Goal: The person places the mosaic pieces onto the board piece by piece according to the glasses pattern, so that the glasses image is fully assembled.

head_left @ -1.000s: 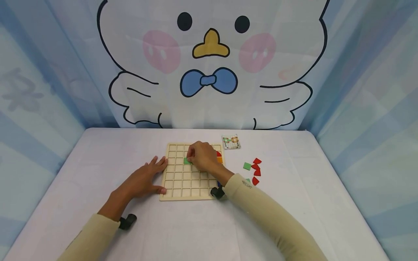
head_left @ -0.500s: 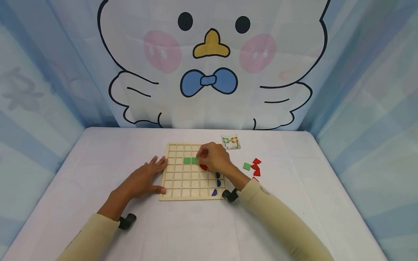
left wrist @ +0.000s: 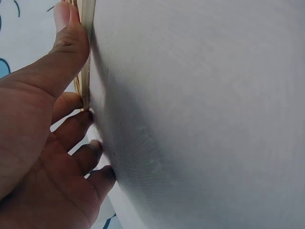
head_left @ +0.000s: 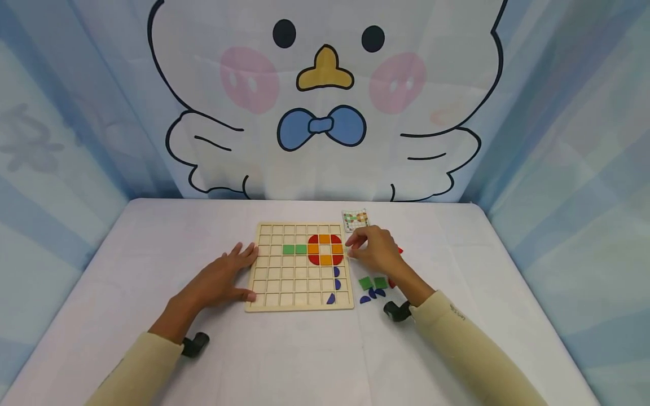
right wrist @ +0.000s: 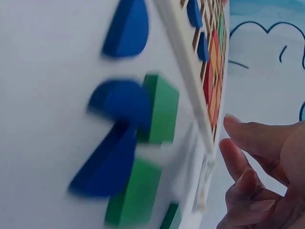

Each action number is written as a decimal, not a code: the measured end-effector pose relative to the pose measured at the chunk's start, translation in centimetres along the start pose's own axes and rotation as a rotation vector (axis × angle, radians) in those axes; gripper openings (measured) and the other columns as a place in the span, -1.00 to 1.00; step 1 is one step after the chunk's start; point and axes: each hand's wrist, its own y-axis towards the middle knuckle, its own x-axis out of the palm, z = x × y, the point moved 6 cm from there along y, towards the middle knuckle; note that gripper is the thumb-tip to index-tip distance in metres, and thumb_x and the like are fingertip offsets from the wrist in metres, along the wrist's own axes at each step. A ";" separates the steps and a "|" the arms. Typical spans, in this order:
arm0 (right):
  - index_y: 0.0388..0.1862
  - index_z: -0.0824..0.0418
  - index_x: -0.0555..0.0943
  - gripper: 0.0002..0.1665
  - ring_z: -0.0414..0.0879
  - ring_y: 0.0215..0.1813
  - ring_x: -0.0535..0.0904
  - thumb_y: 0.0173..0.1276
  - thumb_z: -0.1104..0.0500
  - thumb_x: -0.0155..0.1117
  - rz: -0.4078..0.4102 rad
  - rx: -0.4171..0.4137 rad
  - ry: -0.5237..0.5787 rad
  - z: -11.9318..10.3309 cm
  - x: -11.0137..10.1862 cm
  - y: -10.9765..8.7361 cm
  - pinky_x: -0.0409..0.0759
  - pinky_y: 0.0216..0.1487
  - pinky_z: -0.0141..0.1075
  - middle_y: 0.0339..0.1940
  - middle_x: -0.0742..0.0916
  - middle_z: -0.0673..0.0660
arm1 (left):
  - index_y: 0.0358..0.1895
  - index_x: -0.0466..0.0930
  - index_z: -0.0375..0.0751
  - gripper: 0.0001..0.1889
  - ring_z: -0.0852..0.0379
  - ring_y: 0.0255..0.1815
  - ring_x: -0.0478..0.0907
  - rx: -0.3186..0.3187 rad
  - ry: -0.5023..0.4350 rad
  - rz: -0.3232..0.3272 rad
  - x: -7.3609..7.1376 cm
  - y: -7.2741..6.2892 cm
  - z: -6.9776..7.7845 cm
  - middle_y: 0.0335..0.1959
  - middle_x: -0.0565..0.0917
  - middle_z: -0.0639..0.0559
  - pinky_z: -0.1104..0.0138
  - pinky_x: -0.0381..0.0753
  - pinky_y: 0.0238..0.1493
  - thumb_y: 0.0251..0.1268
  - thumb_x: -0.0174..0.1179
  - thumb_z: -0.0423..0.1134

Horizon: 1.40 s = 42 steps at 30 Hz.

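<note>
A wooden grid board (head_left: pixel 299 309) lies on the white table. In its squares sit two green squares (head_left: pixel 288 249) side by side, then a ring of red rounded corner pieces (head_left: pixel 313 241) and orange squares (head_left: pixel 325 260). Several blue half-round pieces (head_left: pixel 337 272) lie down its right side. My left hand (head_left: pixel 218 279) rests at the board's left edge, fingers spread, the thumb (left wrist: pixel 62 19) on the rim in the left wrist view. Just past the right edge hovers my right hand (head_left: pixel 378 248); its thumb and fingers (right wrist: pixel 233 155) hold nothing in the right wrist view.
Loose green squares (head_left: pixel 365 283) and blue half-rounds (head_left: pixel 365 299) lie right of the board, with red pieces (head_left: pixel 391 282) partly hidden by my right arm. A small pattern card (head_left: pixel 354 219) lies behind the board's right corner. A printed cloth (head_left: pixel 325 169) hangs behind the table.
My right hand has moved rightward off the board, uncovering the second green square and the red and orange ring. The left hand has stayed at the board's edge.
</note>
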 end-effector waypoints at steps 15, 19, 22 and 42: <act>-0.01 0.10 0.80 -0.81 0.12 0.01 0.64 0.42 0.22 0.48 0.057 0.101 -0.025 6.8 -4.6 -0.4 0.66 -0.04 -0.09 -0.11 0.81 0.17 | 0.70 0.12 -0.20 0.16 -0.39 0.76 -0.03 -0.002 0.006 0.001 -0.1 -0.1 0.1 0.74 0.12 -0.21 -0.31 0.12 0.66 0.09 0.61 0.05; 0.02 0.12 0.80 -0.78 0.21 0.18 0.62 0.42 0.25 0.46 0.056 0.121 -0.041 8.1 -5.1 -0.5 0.58 0.24 0.19 -0.04 0.82 0.21 | 0.70 0.12 -0.19 0.16 -0.39 0.76 -0.03 -0.002 0.008 0.000 -0.1 0.0 0.1 0.74 0.12 -0.21 -0.31 0.12 0.66 0.09 0.61 0.05; 0.04 0.12 0.80 -0.77 0.23 0.22 0.61 0.43 0.24 0.46 0.053 0.140 -0.050 8.7 -5.2 -0.6 0.54 0.29 0.25 -0.03 0.82 0.22 | 0.70 0.11 -0.18 0.17 -0.39 0.76 -0.03 -0.002 0.009 -0.001 0.0 0.0 0.0 0.74 0.12 -0.20 -0.31 0.12 0.67 0.09 0.61 0.06; -0.12 0.13 0.78 -0.89 0.08 -0.10 0.60 0.45 0.14 0.49 0.023 0.146 -0.046 8.6 -5.1 -0.2 0.58 -0.10 -0.17 -0.24 0.76 0.17 | 0.71 0.09 -0.16 0.18 -0.36 0.77 -0.06 -0.033 -0.003 -0.018 0.1 0.1 0.0 0.75 0.09 -0.17 -0.30 0.08 0.68 0.09 0.61 0.07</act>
